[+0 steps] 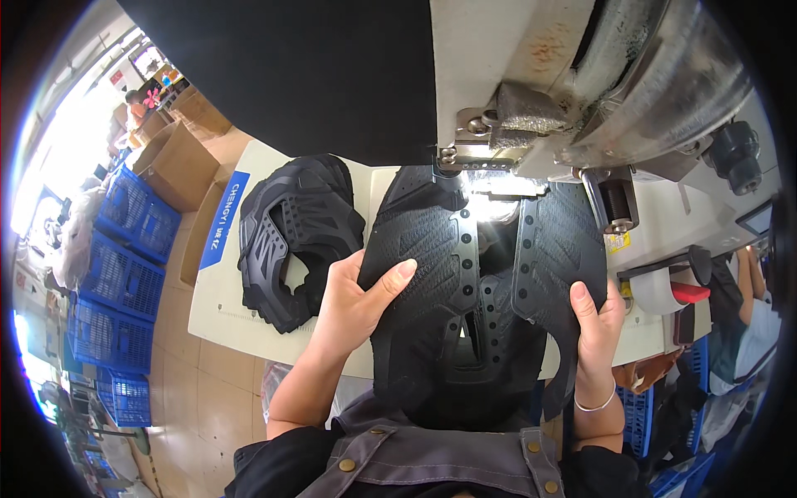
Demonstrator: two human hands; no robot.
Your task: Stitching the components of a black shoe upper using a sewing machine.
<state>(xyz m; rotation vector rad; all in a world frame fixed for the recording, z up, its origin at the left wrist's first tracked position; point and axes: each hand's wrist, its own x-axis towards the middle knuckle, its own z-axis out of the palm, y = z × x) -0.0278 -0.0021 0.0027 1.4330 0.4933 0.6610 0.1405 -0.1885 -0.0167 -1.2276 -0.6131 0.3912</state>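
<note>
Both my hands hold a black shoe upper [415, 332] in front of me, its far part lying under the sewing machine head [531, 124]. The upper has textured side panels and rows of eyelets along its open lacing gap. On its left edge my left hand [353, 303] is closed, thumb on top and fingers hidden beneath. My right hand [596, 328] grips the right edge the same way, thumb uppermost. A bright light glares beside the needle area and hides the detail there. More black shoe uppers [295, 207] lie together to the left of my left hand.
The white machine table [212, 303] spreads under the work. On the left floor stand stacked blue crates [116, 286] and an open cardboard box [178, 166]. A thread spool [616, 203] hangs right of the machine head. More blue crates [638, 415] are at lower right.
</note>
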